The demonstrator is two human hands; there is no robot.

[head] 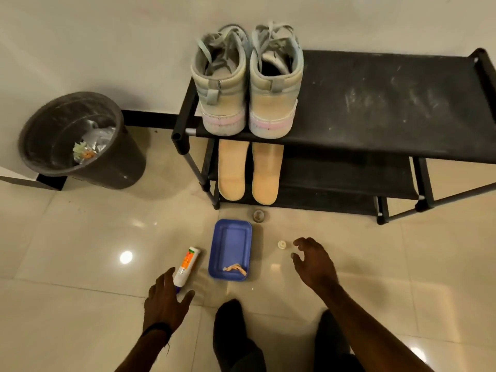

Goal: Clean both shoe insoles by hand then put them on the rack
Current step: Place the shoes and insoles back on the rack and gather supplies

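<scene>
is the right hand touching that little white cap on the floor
Apart. The head view shows bare tile between the right hand fingertips and the small white cap; the hand hovers open beside it.

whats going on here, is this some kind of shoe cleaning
A person crouches on the tiled floor in front of a black shoe rack. Both tan insoles already lie side by side on the rack's lower shelf, under the pair of sneakers on top. The left hand reaches for a tube lying beside a blue tray, and the right hand hovers open near a small cap.
</scene>
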